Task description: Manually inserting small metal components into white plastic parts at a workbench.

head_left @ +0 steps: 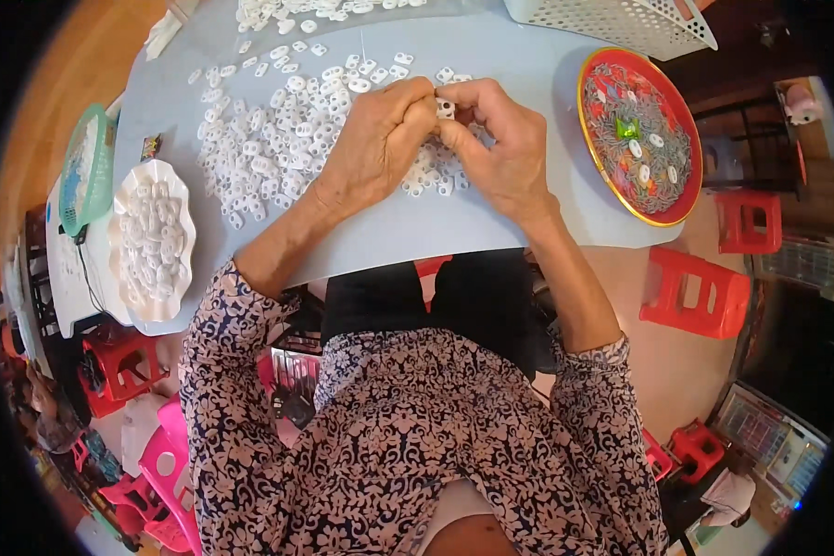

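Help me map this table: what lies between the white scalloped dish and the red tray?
In the head view: loose white pieces, partly hidden by the left hand and right hand, then bare tabletop beside the red tray.

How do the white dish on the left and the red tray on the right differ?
The white dish has a wavy, scalloped edge; the red tray has a smooth, gold-coloured rim. The dish is heaped with white pieces; the tray holds mostly grey pieces, a few white ones and a shiny green item. Both contain some white pieces.
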`<action>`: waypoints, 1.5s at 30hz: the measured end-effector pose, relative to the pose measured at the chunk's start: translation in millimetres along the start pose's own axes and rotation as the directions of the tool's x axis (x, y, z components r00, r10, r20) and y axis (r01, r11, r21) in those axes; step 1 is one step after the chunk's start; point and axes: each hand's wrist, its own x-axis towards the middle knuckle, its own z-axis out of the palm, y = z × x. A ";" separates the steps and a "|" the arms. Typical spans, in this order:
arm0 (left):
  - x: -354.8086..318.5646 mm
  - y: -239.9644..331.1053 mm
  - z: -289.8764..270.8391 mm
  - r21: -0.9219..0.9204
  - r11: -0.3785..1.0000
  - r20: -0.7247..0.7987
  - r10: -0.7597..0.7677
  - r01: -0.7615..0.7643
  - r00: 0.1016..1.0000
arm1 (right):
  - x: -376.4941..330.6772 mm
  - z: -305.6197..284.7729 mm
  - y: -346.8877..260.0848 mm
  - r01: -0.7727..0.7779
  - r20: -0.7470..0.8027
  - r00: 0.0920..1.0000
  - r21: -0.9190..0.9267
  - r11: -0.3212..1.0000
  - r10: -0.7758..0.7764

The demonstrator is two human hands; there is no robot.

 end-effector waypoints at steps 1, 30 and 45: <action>-0.2 -0.1 0.3 -0.004 1.000 0.004 -0.005 0.005 1.000 | -0.1 -0.3 0.3 0.013 0.001 1.000 -0.012 1.000 -0.013; -2.7 0.1 0.5 -0.078 0.994 0.077 -0.074 0.080 0.994 | -2.8 -3.8 1.4 0.100 0.022 0.995 -0.063 0.993 -0.098; -3.0 -5.7 2.8 -0.109 0.993 0.006 -0.042 0.042 0.999 | -0.2 -2.8 0.7 0.020 0.044 0.999 0.022 1.000 -0.021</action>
